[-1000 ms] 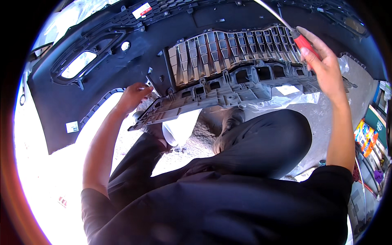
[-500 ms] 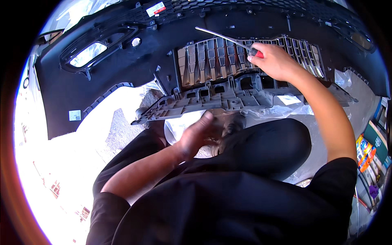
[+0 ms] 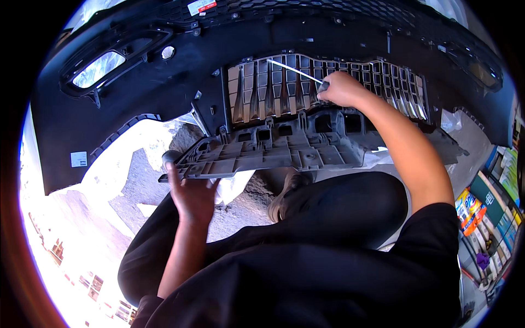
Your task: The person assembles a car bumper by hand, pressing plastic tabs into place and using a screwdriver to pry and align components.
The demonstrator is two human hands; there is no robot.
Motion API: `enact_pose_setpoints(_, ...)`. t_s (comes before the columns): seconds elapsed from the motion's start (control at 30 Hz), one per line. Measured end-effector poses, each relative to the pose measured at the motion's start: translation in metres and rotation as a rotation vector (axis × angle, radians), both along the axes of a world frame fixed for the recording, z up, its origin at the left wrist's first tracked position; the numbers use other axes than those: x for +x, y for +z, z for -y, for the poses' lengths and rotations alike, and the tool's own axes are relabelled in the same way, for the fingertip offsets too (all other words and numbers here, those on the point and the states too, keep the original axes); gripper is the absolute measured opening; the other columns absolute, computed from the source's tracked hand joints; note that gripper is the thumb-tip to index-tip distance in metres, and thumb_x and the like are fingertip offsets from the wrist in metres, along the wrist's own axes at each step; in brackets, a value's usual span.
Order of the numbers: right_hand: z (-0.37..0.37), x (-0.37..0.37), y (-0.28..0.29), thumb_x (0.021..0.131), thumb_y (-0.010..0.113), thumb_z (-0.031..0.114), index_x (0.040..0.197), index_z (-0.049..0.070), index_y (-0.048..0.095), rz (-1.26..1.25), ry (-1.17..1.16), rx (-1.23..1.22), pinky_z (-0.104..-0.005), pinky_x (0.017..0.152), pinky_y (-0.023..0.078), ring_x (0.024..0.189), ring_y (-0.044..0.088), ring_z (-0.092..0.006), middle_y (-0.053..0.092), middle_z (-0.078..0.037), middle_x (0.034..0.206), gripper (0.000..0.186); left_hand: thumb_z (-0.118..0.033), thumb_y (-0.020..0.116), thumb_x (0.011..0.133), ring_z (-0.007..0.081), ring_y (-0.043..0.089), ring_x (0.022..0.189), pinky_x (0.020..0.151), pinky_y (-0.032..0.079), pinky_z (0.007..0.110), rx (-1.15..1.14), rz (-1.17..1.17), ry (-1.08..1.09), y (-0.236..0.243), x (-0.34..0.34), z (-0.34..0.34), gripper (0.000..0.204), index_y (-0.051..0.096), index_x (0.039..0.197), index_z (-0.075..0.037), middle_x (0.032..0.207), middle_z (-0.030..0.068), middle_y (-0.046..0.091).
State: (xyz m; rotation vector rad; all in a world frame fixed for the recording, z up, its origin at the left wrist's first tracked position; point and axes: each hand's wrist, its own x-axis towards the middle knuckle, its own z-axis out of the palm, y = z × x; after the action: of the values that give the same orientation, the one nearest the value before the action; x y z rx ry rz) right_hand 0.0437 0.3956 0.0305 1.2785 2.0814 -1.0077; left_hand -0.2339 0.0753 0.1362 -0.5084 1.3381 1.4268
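My right hand (image 3: 343,89) is closed round the handle of a long-shafted screwdriver (image 3: 295,70). The shaft points up and left across the chrome grille (image 3: 280,90), and most of the handle is hidden in my fist. Below the grille, a black ribbed plastic panel (image 3: 262,154) juts out towards me from a large black car bumper (image 3: 180,82). My left hand (image 3: 191,197) is at the panel's near left corner. Its thumb lies up along the corner while the fingers reach under the near edge, partly hidden.
My bent knees (image 3: 355,208) lie just below the panel, with a shoe (image 3: 284,197) between them. Clear plastic sheeting (image 3: 377,158) lies under the panel's right side. At the far right are boxes and a bright orange and yellow packet (image 3: 471,210).
My left hand has moved left from between my knees to the panel's left corner. The screwdriver in my right hand has come lower, over the grille. The whole view has shifted slightly.
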Motion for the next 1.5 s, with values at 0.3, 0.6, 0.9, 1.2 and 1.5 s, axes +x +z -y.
enact_pose_setpoints(0.3, 0.061, 0.002, -0.023, 0.074, 0.088, 0.045, 0.098, 0.005, 0.076, 0.01, -0.027, 0.026, -0.0446, 0.075, 0.055, 0.083, 0.071, -0.0334, 0.073, -0.013, 0.085, 0.048, -0.027, 0.045, 0.102, 0.0313, 0.064, 0.122, 0.107, 0.049, 0.045, -0.082, 0.029, 0.182, -0.032, -0.029, 0.023, 0.042, 0.058, 0.131, 0.001, 0.131, 0.017, 0.067)
enact_pose_setpoints(0.6, 0.049, -0.021, -0.013, 0.084, 0.082, 0.042, 0.094, 0.005, 0.076, 0.153, -0.115, -0.185, -0.0471, 0.081, 0.056, 0.091, 0.072, -0.0354, 0.075, -0.016, 0.09, 0.038, -0.02, 0.051, 0.099, 0.0283, 0.069, 0.109, 0.1, 0.052, 0.043, -0.266, -0.003, 0.244, -0.04, -0.034, 0.036, 0.026, 0.064, 0.114, -0.002, 0.115, 0.0131, 0.072)
enact_pose_setpoints(0.9, 0.058, -0.033, -0.017, 0.087, 0.08, 0.039, 0.099, 0.0, 0.073, 0.229, -0.048, -0.142, -0.0497, 0.084, 0.055, 0.097, 0.071, -0.0387, 0.073, -0.019, 0.099, 0.041, -0.02, 0.049, 0.1, 0.0295, 0.069, 0.108, 0.099, 0.053, 0.044, -0.303, 0.059, 0.127, -0.031, -0.046, 0.028, 0.027, 0.063, 0.115, -0.001, 0.114, 0.0145, 0.072)
enact_pose_setpoints(1.2, 0.062, -0.033, -0.016, 0.085, 0.073, 0.023, 0.107, 0.0, 0.075, 0.18, -0.069, -0.083, -0.0459, 0.092, 0.058, 0.106, 0.072, -0.0369, 0.075, -0.02, 0.109, 0.032, -0.017, 0.041, 0.101, 0.0375, 0.064, 0.122, 0.111, 0.048, 0.051, -0.258, 0.054, 0.138, -0.036, -0.046, 0.013, 0.037, 0.056, 0.127, 0.004, 0.131, 0.0212, 0.065)
enact_pose_setpoints(1.5, 0.055, -0.04, -0.016, 0.085, 0.074, 0.025, 0.115, 0.005, 0.077, 0.273, 0.005, -0.101, -0.0441, 0.092, 0.058, 0.107, 0.073, -0.0354, 0.075, -0.019, 0.115, 0.036, -0.019, 0.039, 0.103, 0.0357, 0.066, 0.117, 0.106, 0.05, 0.05, -0.334, -0.031, 0.16, -0.022, -0.036, -0.008, 0.037, 0.055, 0.128, 0.004, 0.125, 0.0216, 0.067)
